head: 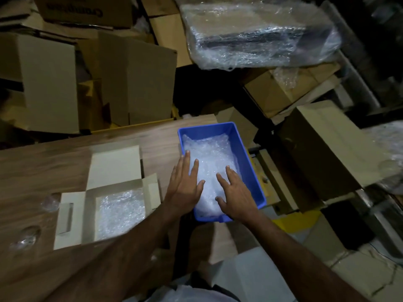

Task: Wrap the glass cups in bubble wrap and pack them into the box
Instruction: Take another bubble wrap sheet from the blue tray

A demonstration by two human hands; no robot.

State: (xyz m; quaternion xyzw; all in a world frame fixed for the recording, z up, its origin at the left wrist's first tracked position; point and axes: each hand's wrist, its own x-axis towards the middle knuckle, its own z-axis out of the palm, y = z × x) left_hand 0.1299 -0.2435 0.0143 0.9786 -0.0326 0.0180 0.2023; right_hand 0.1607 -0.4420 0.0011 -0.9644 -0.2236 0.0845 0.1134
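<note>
- Both forearms reach in from the bottom edge, ending at a blue plastic bin (244, 144), the landmark used below.
- Wood-grain counter (43, 166): the largest surface, stretching left of the bin; the bin sits at its right end, its right side overhanging the edge.
- Stacked brown cardboard cartons (135, 79) fill the space beyond the bin and to its far left; more cartons stand to its right.
- Film-wrapped dark bundle (257, 33) lies well beyond the bin, on top of the cartons.
- Blue bin itself is rectangular and holds a heap of clear bubble wrap (209, 153).
- White cardboard box (113, 164) lies open just left of the bin, flaps spread flat, with a sheet of bubble wrap lining (120, 212) its floor.
- Left hand (185, 188) lies palm down across the bin's left rim, fingers (185, 160) straight and spread on the bubble wrap, gripping nothing.
- Right hand (235, 195) lies palm down inside the bin's near right part, fingers spread flat on the wrap, nothing held.
- Two clear glass cups (29, 235) sit on the counter far left of the bin, past the white box, one (51, 201) beside the box's flap; both are blurred and hard to make out.
</note>
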